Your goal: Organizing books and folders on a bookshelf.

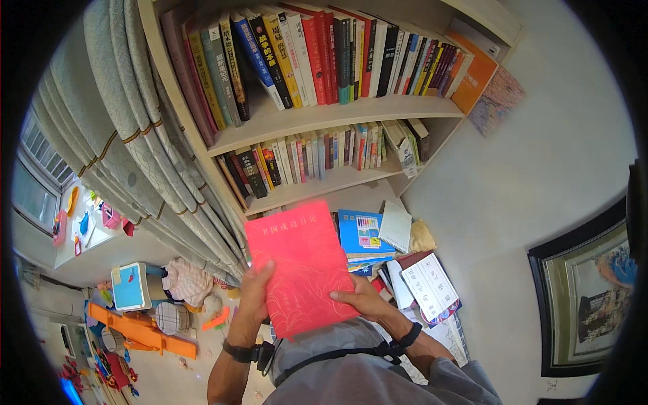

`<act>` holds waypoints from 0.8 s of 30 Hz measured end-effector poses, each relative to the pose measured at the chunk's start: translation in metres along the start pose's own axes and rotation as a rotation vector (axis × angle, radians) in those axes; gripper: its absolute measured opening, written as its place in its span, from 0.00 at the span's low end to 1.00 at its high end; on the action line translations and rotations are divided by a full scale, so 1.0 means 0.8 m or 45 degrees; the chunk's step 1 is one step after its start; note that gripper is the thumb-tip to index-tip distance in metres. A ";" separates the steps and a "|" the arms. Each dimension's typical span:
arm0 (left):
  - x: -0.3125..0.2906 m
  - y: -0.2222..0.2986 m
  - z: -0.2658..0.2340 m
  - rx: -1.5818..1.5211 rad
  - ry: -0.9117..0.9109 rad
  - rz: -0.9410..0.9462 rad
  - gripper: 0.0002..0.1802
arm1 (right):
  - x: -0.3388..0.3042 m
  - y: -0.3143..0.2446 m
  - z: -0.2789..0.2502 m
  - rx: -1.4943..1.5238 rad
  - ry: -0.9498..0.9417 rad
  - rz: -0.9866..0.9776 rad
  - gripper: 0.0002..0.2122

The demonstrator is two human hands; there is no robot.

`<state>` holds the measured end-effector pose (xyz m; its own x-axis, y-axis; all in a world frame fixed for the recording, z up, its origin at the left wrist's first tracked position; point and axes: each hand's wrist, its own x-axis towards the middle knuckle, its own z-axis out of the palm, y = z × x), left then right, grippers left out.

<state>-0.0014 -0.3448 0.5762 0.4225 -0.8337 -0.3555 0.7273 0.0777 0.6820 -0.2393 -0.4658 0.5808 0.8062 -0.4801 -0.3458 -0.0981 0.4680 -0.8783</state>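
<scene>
1. The left hand is closed on the left edge of the red book, thumb on the cover, fingers hidden behind.
2. The right hand grips the opposite edge near the lower corner, thumb also on top. Should either thumb ease off, the book could slip or flop open.
3. The book, apparently shut, is held slightly askew before the grey shirt, below the shelves. A black cord crosses the shirt beneath it; a dropped corner might snag there.
4. Beyond the right hand, the blue book and white sheet lie in an uneven pile. A brush of the forearm could slide it.
5. Tilted books end the lower row, and a blue-spined volume leans beside a gap above. A bump might topple them.
</scene>
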 end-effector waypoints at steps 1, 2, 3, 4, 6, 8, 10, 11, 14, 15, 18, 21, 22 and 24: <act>0.001 -0.003 -0.004 -0.029 -0.005 -0.081 0.21 | -0.002 0.007 -0.001 0.001 0.005 -0.006 0.29; 0.001 -0.006 -0.007 -0.027 -0.011 -0.078 0.21 | -0.002 0.011 -0.002 0.068 0.025 0.029 0.29; 0.001 -0.010 -0.010 -0.022 -0.020 -0.127 0.21 | -0.003 0.015 -0.002 0.135 0.043 0.064 0.29; 0.000 -0.014 -0.012 -0.017 -0.028 -0.176 0.21 | -0.006 0.018 -0.002 0.133 0.042 0.058 0.29; -0.005 -0.022 -0.018 -0.004 -0.035 -0.215 0.21 | -0.014 0.016 0.003 0.218 0.098 0.111 0.29; -0.010 -0.030 -0.028 -0.003 -0.090 -0.319 0.21 | -0.015 0.022 0.000 0.243 0.097 0.079 0.28; -0.020 -0.039 -0.032 0.013 -0.085 -0.357 0.21 | -0.016 0.025 -0.005 0.273 0.096 0.048 0.28; -0.022 -0.039 -0.028 0.029 -0.084 -0.402 0.21 | -0.015 0.024 -0.008 0.293 0.107 0.071 0.28; -0.030 -0.043 -0.021 0.082 -0.077 -0.396 0.21 | -0.017 0.025 -0.010 0.327 0.131 0.103 0.27; -0.028 -0.045 -0.018 0.095 -0.076 -0.395 0.20 | -0.019 0.026 -0.013 0.335 0.150 0.121 0.26; -0.019 -0.056 -0.020 0.163 -0.025 -0.398 0.20 | -0.020 0.034 -0.019 0.396 0.138 0.121 0.26; -0.013 -0.068 -0.035 0.149 0.038 -0.413 0.20 | -0.024 0.038 -0.025 0.397 0.072 0.112 0.28; -0.016 -0.067 -0.021 0.154 0.057 -0.393 0.20 | -0.027 0.042 -0.029 0.442 0.124 0.122 0.28; -0.017 -0.066 -0.022 0.218 0.022 -0.467 0.20 | -0.029 0.048 -0.035 0.439 0.034 0.125 0.28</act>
<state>-0.0355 -0.3279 0.5336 0.1614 -0.7798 -0.6049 0.7313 -0.3171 0.6039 -0.2783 -0.4571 0.5459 0.7867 -0.4375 -0.4357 0.0319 0.7335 -0.6789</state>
